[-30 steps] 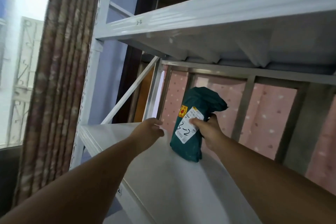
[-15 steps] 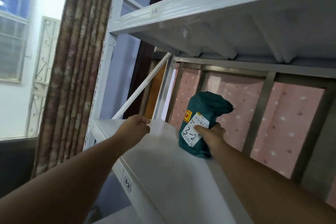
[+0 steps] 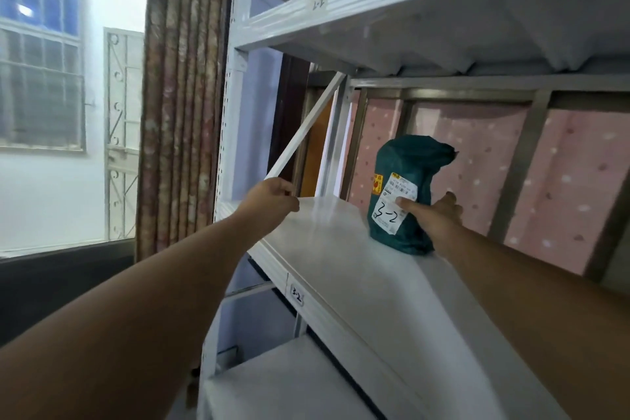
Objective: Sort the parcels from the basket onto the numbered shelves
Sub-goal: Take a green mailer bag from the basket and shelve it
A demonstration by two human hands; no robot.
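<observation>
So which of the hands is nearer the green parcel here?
Right. The right hand grips the green parcel standing on the shelf, thumb on its label. The left hand is off to the parcel's left, at the shelf's end.

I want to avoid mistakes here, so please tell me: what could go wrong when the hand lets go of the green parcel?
1. The green parcel stands upright on the shelf, steadied by the right hand; it may tip once released.
2. It sits near the shelf's open back, so it might fall behind.
3. The thumb covers part of the white 3-2 label.
</observation>
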